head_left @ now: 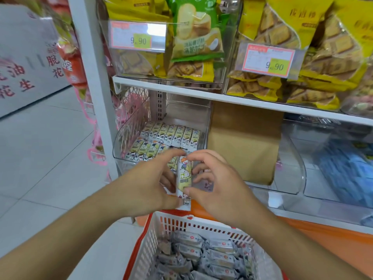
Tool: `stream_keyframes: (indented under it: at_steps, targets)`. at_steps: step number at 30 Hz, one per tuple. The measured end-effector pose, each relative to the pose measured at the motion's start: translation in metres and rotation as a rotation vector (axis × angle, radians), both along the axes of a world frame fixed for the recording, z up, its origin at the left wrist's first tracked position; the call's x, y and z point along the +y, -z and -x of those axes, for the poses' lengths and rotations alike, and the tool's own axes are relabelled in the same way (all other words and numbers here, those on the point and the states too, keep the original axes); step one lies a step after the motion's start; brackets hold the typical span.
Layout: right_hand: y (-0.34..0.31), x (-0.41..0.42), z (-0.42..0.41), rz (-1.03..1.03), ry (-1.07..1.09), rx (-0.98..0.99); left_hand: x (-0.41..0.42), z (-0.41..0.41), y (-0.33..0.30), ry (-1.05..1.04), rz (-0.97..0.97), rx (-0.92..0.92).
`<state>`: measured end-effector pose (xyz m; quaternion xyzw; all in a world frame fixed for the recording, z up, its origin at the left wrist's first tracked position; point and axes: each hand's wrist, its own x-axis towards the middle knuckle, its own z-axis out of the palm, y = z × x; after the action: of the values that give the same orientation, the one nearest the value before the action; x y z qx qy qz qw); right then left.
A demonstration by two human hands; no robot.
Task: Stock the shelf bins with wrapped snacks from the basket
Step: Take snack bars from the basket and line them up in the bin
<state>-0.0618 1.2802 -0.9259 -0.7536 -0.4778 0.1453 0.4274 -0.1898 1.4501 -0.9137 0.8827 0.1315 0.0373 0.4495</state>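
Observation:
A wrapped snack bar (183, 174) with a cartoon figure stands upright between both hands, just in front of the clear shelf bin (119, 142). My left hand (149, 184) pinches its top and bottom ends with finger and thumb. From the right, my right hand (214, 182) grips the same bar, thumb near the lower end and fingers curled at its side. Inside the bin, matching bars (171, 134) lie in neat rows. Below my arms stands the white and orange basket (149, 237), holding several grey wrapped snacks (203, 255).
A brown cardboard box (244, 142) stands right of the bin. Another clear bin (331, 158) with blue packs is further right. The shelf above carries bins of yellow and green biscuit bags (193, 39) with price tags. A white shelf post (94, 81) rises at left, with tiled floor beyond.

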Motion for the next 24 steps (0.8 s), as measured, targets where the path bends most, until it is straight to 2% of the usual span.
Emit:
stream_keyframes:
  at_steps: [3, 7, 10, 16, 24]
  targets:
    - [-0.004, -0.001, -0.012, 0.010, 0.003, 0.055, 0.015, -0.014, -0.003, -0.006, -0.120, -0.006]
    - [-0.004, -0.008, -0.036, 0.094, 0.099, -0.242, 0.057, -0.044, -0.017, -0.032, -0.375, 0.077]
    - [0.005, -0.010, -0.046, 0.185, 0.126, -0.287, 0.090, -0.071, -0.013, -0.011, -0.514, 0.187]
    - [0.021, -0.010, -0.051, 0.245, 0.106, -0.245, 0.111, -0.106, 0.014, 0.090, -0.558, 0.498]
    - [0.030, -0.007, -0.054, 0.252, 0.095, -0.218, 0.117, -0.113, 0.024, 0.124, -0.680, 0.632]
